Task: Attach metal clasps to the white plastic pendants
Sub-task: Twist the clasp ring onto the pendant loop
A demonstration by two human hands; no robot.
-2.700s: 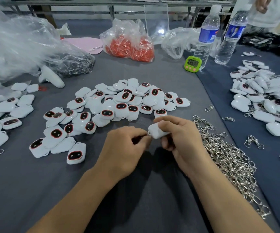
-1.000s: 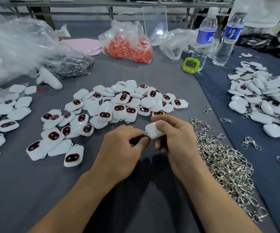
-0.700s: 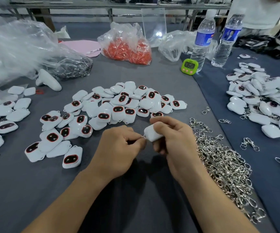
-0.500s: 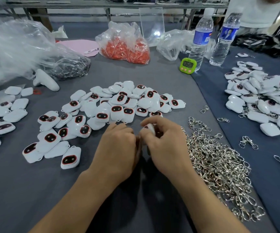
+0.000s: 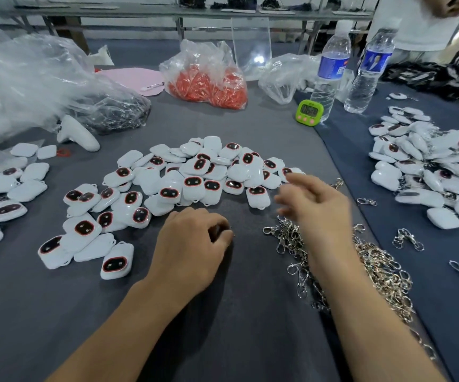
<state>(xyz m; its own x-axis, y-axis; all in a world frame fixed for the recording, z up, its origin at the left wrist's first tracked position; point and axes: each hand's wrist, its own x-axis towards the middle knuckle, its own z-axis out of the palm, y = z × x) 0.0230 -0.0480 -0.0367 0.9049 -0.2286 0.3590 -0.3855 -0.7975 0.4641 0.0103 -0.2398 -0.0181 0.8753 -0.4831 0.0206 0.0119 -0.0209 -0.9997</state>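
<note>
Change: the pendant I'd watched both hands work was gone; the hands had parted.
Left hand (image 5: 192, 244): curled, knuckles up; contents I couldn't tell.
Pendants (image 5: 195, 172): central heap, many left unclasped.
Right hand (image 5: 315, 208): spread, empty, blurred above clasps (image 5: 374, 268).
Finished pile (image 5: 421, 166): far right, seemingly clasped.

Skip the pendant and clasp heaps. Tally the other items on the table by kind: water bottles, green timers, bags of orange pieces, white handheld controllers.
Water bottles: 2
Green timer: 1
Bag of orange pieces: 1
White controller: 1
Total: 5
</note>
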